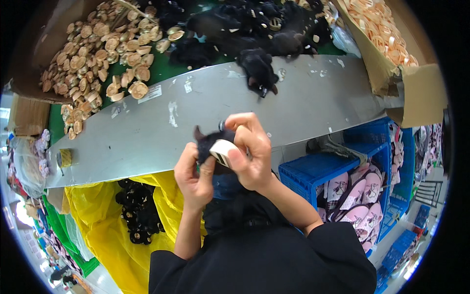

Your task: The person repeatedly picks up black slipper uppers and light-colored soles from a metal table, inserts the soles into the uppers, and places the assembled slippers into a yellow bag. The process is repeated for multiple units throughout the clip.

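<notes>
Both hands meet above the front edge of the grey metal worktop [161, 132], around a small black plush piece [204, 143] with a pointed ear-like tip. My left hand [193, 171] grips it from the left, thumb and fingers pinched together. A cream plastic part [223, 151] with dark slots sits against the plush. My right hand [252, 149] is closed round that part, with the thumb pressed on its face and the fingers bent behind. Whether the part is inside the plush or only against it, I cannot tell. Another black plush piece [258, 71] lies farther back.
Round beige-and-gold shells [93, 54] spill from a carton at far left. A carton [409, 93] of cream rings [382, 32] stands far right. Black plush pieces [215, 24] pile up behind. Below are a yellow bag [98, 215] with black pieces and blue crates [313, 169] with pink slippers [360, 196].
</notes>
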The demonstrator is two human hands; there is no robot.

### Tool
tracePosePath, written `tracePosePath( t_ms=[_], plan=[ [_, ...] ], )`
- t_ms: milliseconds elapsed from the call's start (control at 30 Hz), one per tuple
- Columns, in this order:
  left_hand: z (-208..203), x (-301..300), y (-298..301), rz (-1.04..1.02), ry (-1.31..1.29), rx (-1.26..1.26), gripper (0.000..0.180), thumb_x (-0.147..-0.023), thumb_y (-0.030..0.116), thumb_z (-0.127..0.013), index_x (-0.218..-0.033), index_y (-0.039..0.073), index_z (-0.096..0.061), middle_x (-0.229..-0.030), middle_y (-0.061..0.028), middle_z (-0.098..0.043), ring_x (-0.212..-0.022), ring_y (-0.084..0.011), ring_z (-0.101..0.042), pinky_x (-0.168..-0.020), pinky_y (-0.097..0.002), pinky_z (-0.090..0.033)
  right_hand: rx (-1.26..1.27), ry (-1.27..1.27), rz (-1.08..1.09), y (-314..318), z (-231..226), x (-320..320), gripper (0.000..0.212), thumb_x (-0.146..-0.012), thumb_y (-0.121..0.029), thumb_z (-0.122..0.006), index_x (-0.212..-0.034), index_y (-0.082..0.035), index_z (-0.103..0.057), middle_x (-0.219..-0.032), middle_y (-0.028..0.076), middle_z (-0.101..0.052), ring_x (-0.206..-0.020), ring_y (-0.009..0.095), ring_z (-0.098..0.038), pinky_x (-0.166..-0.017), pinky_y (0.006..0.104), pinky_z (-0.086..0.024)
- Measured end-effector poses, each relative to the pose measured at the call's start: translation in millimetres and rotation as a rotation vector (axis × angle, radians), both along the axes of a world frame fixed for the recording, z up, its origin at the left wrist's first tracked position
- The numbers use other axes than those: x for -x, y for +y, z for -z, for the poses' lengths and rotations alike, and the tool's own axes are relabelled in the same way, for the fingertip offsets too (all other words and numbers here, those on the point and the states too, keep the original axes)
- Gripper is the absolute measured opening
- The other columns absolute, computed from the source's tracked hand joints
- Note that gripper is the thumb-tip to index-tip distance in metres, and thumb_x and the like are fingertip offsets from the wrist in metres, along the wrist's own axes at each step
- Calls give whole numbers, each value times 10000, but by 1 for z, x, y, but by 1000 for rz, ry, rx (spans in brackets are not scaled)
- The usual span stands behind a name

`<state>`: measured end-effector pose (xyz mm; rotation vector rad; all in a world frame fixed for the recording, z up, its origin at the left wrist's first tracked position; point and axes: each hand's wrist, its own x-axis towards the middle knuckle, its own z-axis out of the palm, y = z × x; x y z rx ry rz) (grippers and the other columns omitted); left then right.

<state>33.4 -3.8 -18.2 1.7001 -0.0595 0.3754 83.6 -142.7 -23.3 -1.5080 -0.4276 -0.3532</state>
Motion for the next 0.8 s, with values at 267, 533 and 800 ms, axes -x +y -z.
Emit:
tracePosePath(
  t_ms=[267,533,800],
  plan=[
    [-7,-5,2,-41,-209,-473,176,-777,-46,-700,-819,3,-536,-768,-138,-500,-692,-339,-490,-603,-409,-412,118,-13,84,27,1,4,172,-975,-143,-442,-994,-21,-563,-919,121,-538,-790,194,-518,-736,330,-449],
    [0,4,9,22,-192,-348,198,-785,16,-763,-836,6,-572,-769,-151,-516,-719,-346,-539,-629,-413,-451,124,286,81,30,15,-8,280,-1063,-241,-426,-896,-47,-539,-733,45,-463,-665,133,-445,-621,311,-394],
    [-16,30,44,-217,-113,-232,217,-785,27,-770,-843,26,-561,-748,-91,-452,-680,-254,-468,-582,-341,-374,136,149,11,75,-4,7,207,-1039,-194,-507,-939,-19,-558,-821,38,-499,-716,116,-469,-651,268,-411]
  ],
)
